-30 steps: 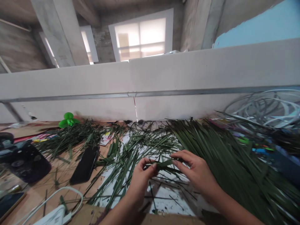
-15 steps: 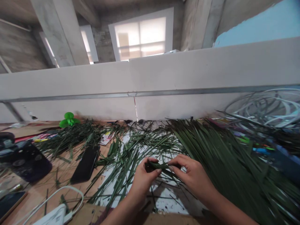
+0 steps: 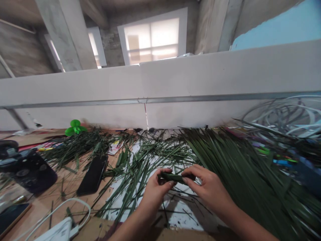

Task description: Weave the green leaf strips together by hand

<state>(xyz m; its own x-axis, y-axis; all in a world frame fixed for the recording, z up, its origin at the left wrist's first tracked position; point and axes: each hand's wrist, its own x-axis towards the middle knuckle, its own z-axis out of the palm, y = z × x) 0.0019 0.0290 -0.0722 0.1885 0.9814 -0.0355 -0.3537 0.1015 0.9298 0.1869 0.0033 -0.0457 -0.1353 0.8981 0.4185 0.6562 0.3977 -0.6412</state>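
Between my two hands is a short dark green piece of palm leaf, folded or rolled; its exact shape is partly hidden by my fingers. My left hand pinches its left end between thumb and fingers. The other end sits in the pinch of my right hand. Both hands hover above a white sheet strewn with cut green leaf strips. Close to my right forearm spreads a large bundle of long palm leaves.
At the left lie a black phone, a second phone, a white power bank with a cable, and a dark patterned container. A green fan-shaped object stands behind. Coiled cables pile up by the white partition.
My right hand has shifted slightly, and more of the leaf piece shows between the fingers. Both hands keep their pinch on it. The view has moved a little.
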